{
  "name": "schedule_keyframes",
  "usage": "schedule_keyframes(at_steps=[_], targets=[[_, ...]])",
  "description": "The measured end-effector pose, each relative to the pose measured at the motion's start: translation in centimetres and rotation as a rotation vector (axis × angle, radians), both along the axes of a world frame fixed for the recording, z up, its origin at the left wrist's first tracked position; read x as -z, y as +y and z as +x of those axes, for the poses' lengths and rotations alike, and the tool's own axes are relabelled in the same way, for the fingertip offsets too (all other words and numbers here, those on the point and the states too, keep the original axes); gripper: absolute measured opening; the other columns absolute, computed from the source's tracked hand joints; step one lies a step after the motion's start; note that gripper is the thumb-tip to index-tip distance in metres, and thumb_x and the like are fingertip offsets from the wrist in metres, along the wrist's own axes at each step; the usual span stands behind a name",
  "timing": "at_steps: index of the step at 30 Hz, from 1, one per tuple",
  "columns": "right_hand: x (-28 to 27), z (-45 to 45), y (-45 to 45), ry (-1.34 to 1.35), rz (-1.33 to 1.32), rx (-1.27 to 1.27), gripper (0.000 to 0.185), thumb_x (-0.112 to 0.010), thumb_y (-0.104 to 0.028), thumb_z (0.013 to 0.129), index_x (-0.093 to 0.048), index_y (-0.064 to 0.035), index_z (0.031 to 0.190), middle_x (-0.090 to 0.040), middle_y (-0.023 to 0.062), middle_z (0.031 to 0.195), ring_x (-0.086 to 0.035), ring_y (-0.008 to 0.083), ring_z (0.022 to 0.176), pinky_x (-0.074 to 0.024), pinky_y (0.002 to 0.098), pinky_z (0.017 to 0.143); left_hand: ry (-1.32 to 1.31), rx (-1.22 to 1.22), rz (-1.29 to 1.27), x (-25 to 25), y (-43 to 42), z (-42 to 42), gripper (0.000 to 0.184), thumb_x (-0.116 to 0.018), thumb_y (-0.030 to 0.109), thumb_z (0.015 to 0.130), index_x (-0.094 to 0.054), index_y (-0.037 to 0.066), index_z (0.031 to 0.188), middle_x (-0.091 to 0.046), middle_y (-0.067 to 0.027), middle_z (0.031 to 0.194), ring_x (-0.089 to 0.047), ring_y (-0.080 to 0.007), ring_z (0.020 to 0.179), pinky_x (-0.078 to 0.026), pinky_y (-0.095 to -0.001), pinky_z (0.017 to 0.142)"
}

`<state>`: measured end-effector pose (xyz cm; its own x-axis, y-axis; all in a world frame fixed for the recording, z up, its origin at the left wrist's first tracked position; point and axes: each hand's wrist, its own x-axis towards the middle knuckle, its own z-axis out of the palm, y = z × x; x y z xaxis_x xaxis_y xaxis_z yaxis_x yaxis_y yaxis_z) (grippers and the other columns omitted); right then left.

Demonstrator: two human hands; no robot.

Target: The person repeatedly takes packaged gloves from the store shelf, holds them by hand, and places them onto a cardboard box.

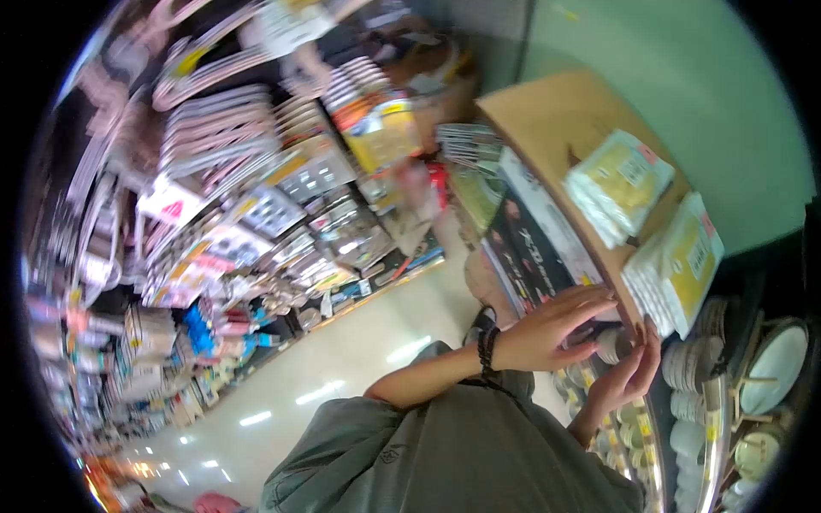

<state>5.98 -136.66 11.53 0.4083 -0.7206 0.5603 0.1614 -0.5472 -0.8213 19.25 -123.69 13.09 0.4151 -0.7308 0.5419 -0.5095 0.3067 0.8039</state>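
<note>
Brown carton (pixel 552 107) w/ bare top; both hands at its near edge. For good handling here, prob. steady the carton first, keep wrists high and use flat fingers, since a push could tilt it. Nearer pack stack (pixel 694 261) (white, yellow label) sits on the carton's R edge, so likely wants support from below rather than a pinch on the wrap; farther pack (pixel 629 181) lies beside it, well on the cardboard. L hand (pixel 547 332): released, fingers stretched out, thumb apart, nothing in it, just over the edge. R hand (pixel 626 376): fingers slightly bent, tips by carton corner nr base of nearer packs; can't tell if touching or gripping.

Around, big to small: green wall (pixel 684 56) behind carton, limits reach that side; hanger rack (pixel 222 128) on L, across shiny floor (pixel 359 329), not blocking. Dark printed box (pixel 523 248) under/beside the carton, exact contact unclear. White plate (pixel 774 368) on a stand, far R. Stacked bowls (pixel 693 363) just beside R hand: main obstacle, knock risk imo. Dark bracelet (pixel 486 350) on L wrist, could snag.
</note>
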Motion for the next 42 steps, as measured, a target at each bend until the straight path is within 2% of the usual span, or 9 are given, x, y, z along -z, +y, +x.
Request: schedule_keyframes(at_steps=[7, 17, 22, 25, 28, 31, 37, 39, 42], targets=[[-0.6, 2.4, 13.6, 0.112, 1.013, -0.982, 0.05, -0.043, -0.027, 0.105, -0.031, -0.0004, 0.146, -0.048, 0.0246, 0.14, -0.055, 0.0351, 0.123, -0.0462, 0.0451, 0.102, -0.11, -0.566, 0.139, 3.0, 13.7, -2.8, 0.077, -0.072, 0.024, 0.085, -0.033, 0.003, 0.149, -0.034, -0.0243, 0.152, -0.034, -0.0409, 0.14, -0.03, -0.0474, 0.115], [3.0, 4.1, 31.0, 0.673, 1.086, -1.605, 0.042, -0.045, -0.023, 0.103, -0.041, -0.001, 0.138, -0.053, 0.0243, 0.133, -0.057, 0.0354, 0.12, -0.0454, 0.0479, 0.103, 0.186, -1.581, 0.217, 9.3, 37.4, -14.6, 0.035, -0.064, 0.006, 0.089, -0.059, 0.0, 0.123, -0.067, -0.0192, 0.112, -0.066, -0.0355, 0.103, -0.053, -0.0388, 0.088], [4.7, 3.7, 41.5, 1.148, 1.176, -1.945, 0.046, -0.04, -0.024, 0.105, -0.034, -0.0026, 0.146, -0.045, 0.025, 0.143, -0.049, 0.0332, 0.13, -0.0398, 0.0473, 0.109, -0.033, -1.549, 0.502, 7.9, 43.1, -20.2, 0.062, -0.068, 0.027, 0.087, -0.046, 0.006, 0.141, -0.051, -0.0191, 0.14, -0.048, -0.0386, 0.128, -0.037, -0.0448, 0.109], [4.9, 3.2, 47.4, 1.275, 1.072, -2.145, 0.043, -0.039, -0.023, 0.106, -0.036, -0.0034, 0.143, -0.048, 0.0253, 0.139, -0.053, 0.0339, 0.125, -0.0438, 0.0467, 0.104, 0.235, -1.862, 0.544, 10.2, 47.8, -24.0, 0.061, -0.068, 0.023, 0.087, -0.046, 0.006, 0.141, -0.05, -0.0201, 0.141, -0.048, -0.0385, 0.129, -0.038, -0.0453, 0.108], [3.6, 4.4, 53.1, 1.382, 1.114, -2.359, 0.038, -0.042, -0.021, 0.105, -0.042, -0.0009, 0.137, -0.054, 0.0234, 0.134, -0.06, 0.0341, 0.116, -0.0482, 0.047, 0.099, 0.324, -2.451, 0.403, 18.1, 54.1, -28.8, 0.063, -0.066, 0.014, 0.087, -0.042, 0.002, 0.144, -0.049, -0.0243, 0.14, -0.051, -0.0409, 0.124, -0.042, -0.0463, 0.104], [4.7, 4.7, 60.3, 1.311, 0.779, -2.354, 0.036, -0.042, -0.019, 0.104, -0.044, 0.0019, 0.134, -0.055, 0.0234, 0.132, -0.058, 0.033, 0.118, -0.0475, 0.0471, 0.1, 0.505, -2.598, -0.047, 14.0, 57.1, -32.5, 0.063, -0.067, 0.011, 0.086, -0.043, 0.002, 0.143, -0.052, -0.0237, 0.139, -0.051, -0.0409, 0.125, -0.041, -0.0466, 0.105], [6.3, 2.3, 75.4, 1.571, 0.905, -2.47, 0.042, -0.041, -0.034, 0.106, -0.048, -0.0015, 0.132, -0.058, 0.015, 0.132, -0.057, 0.0248, 0.122, -0.0477, 0.0418, 0.102, -0.108, -2.297, 0.618, 9.4, 63.2, -29.8, 0.057, -0.067, 0.016, 0.085, -0.051, 0.007, 0.139, -0.045, -0.0222, 0.146, -0.046, -0.0383, 0.132, -0.03, -0.0546, 0.113], [7.3, 1.7, 79.2, 1.821, 1.084, -2.504, 0.045, -0.04, -0.037, 0.106, -0.047, -0.0016, 0.133, -0.058, 0.0149, 0.132, -0.057, 0.0246, 0.122, -0.0476, 0.0415, 0.102, 0.04, -2.172, 0.975, 11.3, 67.9, -29.6, 0.051, -0.066, 0.017, 0.085, -0.055, 0.008, 0.134, -0.041, -0.0261, 0.147, -0.039, -0.0369, 0.137, -0.021, -0.0577, 0.116], [7.0, 3.2, 84.2, 1.54, 0.967, -2.578, 0.045, -0.039, -0.036, 0.106, -0.047, -0.0023, 0.135, -0.058, 0.0164, 0.132, -0.058, 0.0261, 0.12, -0.0469, 0.0417, 0.102, 0.496, -2.332, 1.224, 20.2, 75.5, -34.2, 0.048, -0.063, 0.016, 0.087, -0.055, 0.006, 0.134, -0.041, -0.0287, 0.145, -0.039, -0.0394, 0.136, -0.022, -0.0566, 0.116]])
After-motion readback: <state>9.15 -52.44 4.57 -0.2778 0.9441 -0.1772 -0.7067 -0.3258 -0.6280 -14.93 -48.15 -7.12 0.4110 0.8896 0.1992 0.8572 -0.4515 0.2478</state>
